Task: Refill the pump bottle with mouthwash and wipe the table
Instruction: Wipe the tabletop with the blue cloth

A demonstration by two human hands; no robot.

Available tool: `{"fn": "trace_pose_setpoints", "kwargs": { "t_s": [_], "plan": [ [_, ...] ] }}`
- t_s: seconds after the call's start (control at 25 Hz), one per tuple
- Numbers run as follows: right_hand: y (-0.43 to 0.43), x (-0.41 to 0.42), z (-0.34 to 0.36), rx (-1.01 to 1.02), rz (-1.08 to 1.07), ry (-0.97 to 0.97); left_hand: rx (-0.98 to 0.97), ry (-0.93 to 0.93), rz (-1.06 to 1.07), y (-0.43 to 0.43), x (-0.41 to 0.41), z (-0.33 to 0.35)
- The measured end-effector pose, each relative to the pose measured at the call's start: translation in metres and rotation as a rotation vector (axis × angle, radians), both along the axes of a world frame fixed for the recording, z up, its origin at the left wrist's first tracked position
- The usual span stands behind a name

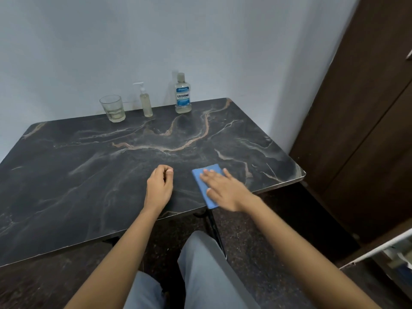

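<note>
The right hand lies flat with straight fingers, pressing the blue cloth on the table. Left of the cloth, the left hand is curled up, holding nothing. Far behind the cloth stand the pump bottle and the Listerine mouthwash bottle. This looks like wiping time; next the cloth needs sliding across the top

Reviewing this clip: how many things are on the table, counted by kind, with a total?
Bottles: 2, the pump bottle and the Listerine mouthwash bottle
Glass tumbler: 1
Blue cloth: 1, under the right hand
Total: 4
</note>
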State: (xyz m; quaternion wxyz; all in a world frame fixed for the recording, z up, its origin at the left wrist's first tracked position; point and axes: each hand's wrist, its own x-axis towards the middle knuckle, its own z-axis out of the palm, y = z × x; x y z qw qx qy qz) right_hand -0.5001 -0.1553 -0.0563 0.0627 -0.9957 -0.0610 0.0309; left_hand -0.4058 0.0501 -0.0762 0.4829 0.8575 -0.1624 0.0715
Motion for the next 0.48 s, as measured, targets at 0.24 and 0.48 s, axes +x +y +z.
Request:
{"fn": "trace_pose_setpoints", "kwargs": {
  "t_s": [0.24,0.48],
  "plan": [
    [-0.161,-0.012,0.008,0.012,-0.615,0.047,0.135,-0.030,-0.003,0.040,0.030,0.008],
    [-0.121,0.069,0.006,0.034,-0.641,0.082,0.178,-0.109,0.094,0.042,0.028,-0.005]
  ]
}}
